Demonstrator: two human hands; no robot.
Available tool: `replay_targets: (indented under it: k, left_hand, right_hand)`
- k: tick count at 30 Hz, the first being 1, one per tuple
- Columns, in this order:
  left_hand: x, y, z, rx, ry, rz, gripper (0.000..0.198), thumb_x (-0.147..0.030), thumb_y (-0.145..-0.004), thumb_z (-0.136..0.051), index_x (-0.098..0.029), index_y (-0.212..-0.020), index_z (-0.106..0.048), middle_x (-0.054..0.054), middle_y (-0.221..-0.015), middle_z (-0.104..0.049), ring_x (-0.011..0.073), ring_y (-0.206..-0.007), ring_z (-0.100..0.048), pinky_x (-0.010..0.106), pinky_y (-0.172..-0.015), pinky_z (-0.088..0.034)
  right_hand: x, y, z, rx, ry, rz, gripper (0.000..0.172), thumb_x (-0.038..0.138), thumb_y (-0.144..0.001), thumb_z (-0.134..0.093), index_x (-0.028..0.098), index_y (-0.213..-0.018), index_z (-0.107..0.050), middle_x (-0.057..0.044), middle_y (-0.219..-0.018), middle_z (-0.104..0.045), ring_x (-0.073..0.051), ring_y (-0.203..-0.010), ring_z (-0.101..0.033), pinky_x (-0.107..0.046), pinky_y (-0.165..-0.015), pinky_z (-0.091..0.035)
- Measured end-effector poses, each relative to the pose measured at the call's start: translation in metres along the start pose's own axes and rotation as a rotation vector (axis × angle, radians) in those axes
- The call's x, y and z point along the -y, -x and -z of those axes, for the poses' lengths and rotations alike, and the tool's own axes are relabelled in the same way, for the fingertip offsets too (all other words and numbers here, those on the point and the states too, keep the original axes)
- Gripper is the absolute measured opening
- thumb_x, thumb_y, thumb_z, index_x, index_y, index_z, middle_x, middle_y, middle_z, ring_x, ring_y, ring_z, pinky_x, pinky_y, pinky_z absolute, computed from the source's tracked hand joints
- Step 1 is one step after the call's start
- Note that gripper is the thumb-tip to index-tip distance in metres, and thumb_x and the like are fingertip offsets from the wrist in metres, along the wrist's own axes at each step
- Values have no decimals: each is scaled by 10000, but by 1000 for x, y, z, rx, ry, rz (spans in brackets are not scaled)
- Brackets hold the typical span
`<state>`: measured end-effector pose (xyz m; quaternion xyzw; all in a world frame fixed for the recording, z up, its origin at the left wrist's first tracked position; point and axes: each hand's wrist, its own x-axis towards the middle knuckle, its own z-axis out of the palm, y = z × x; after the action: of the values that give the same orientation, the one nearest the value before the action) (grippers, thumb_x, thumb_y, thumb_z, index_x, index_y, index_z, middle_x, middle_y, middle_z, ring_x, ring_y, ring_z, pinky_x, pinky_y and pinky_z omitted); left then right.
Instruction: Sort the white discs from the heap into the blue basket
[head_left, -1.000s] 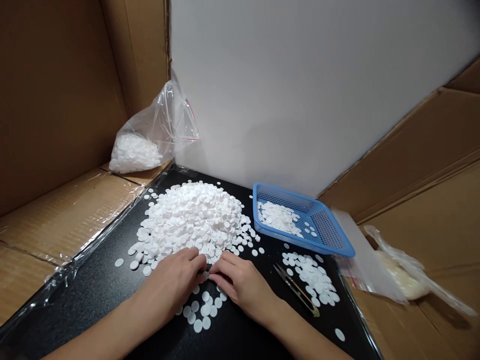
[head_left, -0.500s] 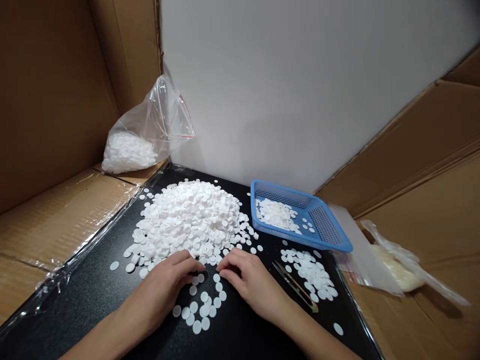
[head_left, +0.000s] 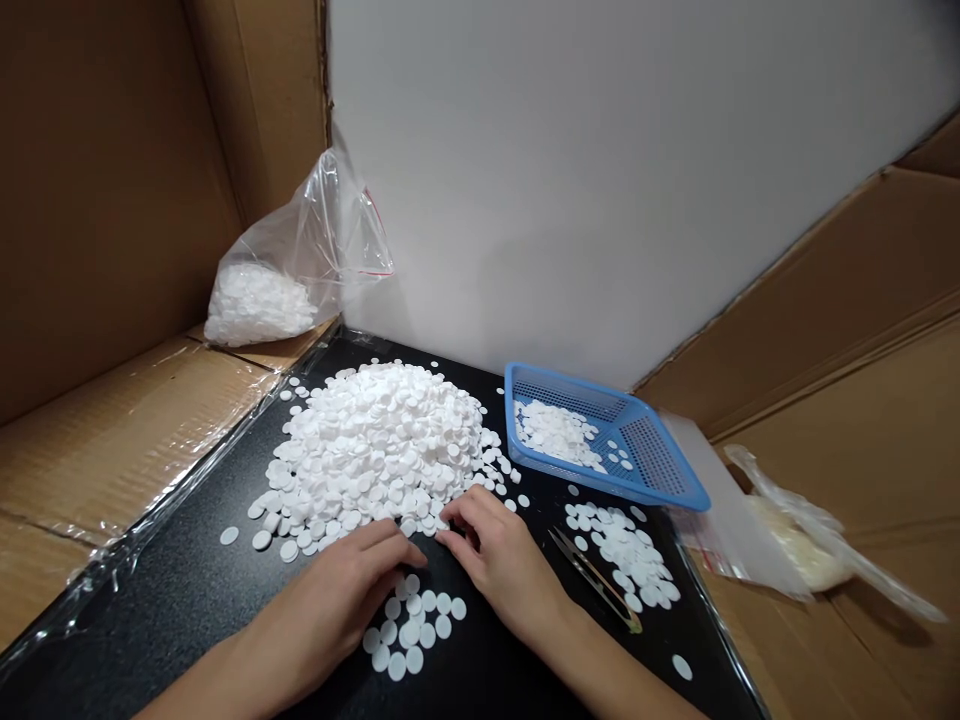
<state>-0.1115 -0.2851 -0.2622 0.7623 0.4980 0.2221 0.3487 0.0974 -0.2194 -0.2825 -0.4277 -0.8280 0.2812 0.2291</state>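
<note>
A big heap of thin white discs [head_left: 386, 440] lies on the black tabletop. At its front edge is my right hand [head_left: 495, 555], fingers loosely bent, thumb and forefinger apart, the tips at the heap's nearest discs. My left hand [head_left: 367, 580] rests to its left, fingers stretched forward and slightly bent, thumb mostly hidden. Beside and below the left fingertips, a small group of white discs [head_left: 409, 632] lies nearly flat, some overlapping. Neither hand visibly grips a disc.
A blue mesh basket [head_left: 611, 485] holding white discs stands behind a smaller disc pile [head_left: 630, 555] on the right. Metal snips [head_left: 596, 580] lie beside that pile. Clear plastic bags [head_left: 262, 300] sit on both sides. Cardboard [head_left: 862, 420] and a pale wall [head_left: 570, 200] surround the table.
The small group of discs has drawn together and shifted slightly right. My left hand has moved a little right and nearer to me. My right hand's fingertips have moved up against the heap's edge.
</note>
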Motion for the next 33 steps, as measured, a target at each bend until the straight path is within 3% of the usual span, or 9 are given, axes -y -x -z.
replay_targets:
  k: [4, 7, 13, 16, 22, 25, 28, 33]
  left_hand:
    - [8, -10, -4, -154, -141, 52, 178, -136, -972, -443, -235, -998, -588, 18, -969, -606, 185, -835, -620, 290, -712, -457]
    - [13, -17, -11, -193, -307, 75, 91, -123, -920, -547, -208, -891, -561, 12, -916, -575, 195, -776, -605, 304, -665, -441]
    - [21, -22, -19, -268, -431, 7, 161, -131, -938, -510, -204, -800, -551, 9, -855, -543, 189, -707, -566, 299, -603, -397]
    - [23, -18, -16, -257, -368, -27, 204, -129, -954, -492, -200, -773, -554, 3, -842, -529, 173, -709, -559, 287, -614, -395]
    - [21, -4, -6, -139, -334, -85, 229, -67, -928, -507, -202, -752, -565, -8, -838, -531, 159, -748, -553, 274, -637, -378]
    - [20, -3, -4, -91, -326, -106, 233, -70, -938, -515, -201, -757, -581, -10, -840, -536, 153, -764, -563, 269, -655, -387]
    - [18, -5, -4, -68, -290, -87, 228, -101, -963, -505, -202, -778, -591, -13, -842, -538, 146, -765, -570, 263, -667, -398]
    - [16, -10, -6, -167, -313, -35, 251, -88, -983, -400, -218, -911, -603, -3, -882, -552, 162, -774, -559, 276, -669, -400]
  right_hand:
    - [3, 2, 2, -10, -53, -8, 138, 100, -914, -580, 203, -825, -599, -8, -830, -572, -147, -664, -550, -259, -612, -423]
    - [7, 7, 2, -3, -65, 15, 172, 78, -908, -540, 204, -795, -569, -5, -814, -548, -149, -683, -542, -256, -612, -414]
    - [15, 14, 0, 48, -88, 71, 227, -7, -814, -528, 205, -732, -507, 4, -828, -511, -139, -723, -526, -232, -606, -394]
    - [15, 13, 5, 78, -113, 39, 233, -9, -807, -548, 201, -712, -507, 18, -798, -496, -125, -683, -505, -227, -589, -376]
    - [12, 8, 27, 349, -175, -6, 193, 33, -821, -667, 195, -727, -621, 31, -791, -578, -116, -684, -554, -213, -603, -394]
    - [11, 5, 31, 301, -179, -71, 161, 99, -855, -698, 196, -745, -633, 30, -766, -599, -129, -686, -559, -220, -606, -399]
    - [8, 3, 29, 217, -156, -93, 161, 59, -852, -688, 200, -796, -632, 33, -774, -594, -136, -700, -555, -226, -624, -401]
    - [4, 3, 23, 221, -124, -58, 194, 28, -838, -704, 214, -886, -673, 24, -835, -587, -140, -735, -571, -231, -649, -416]
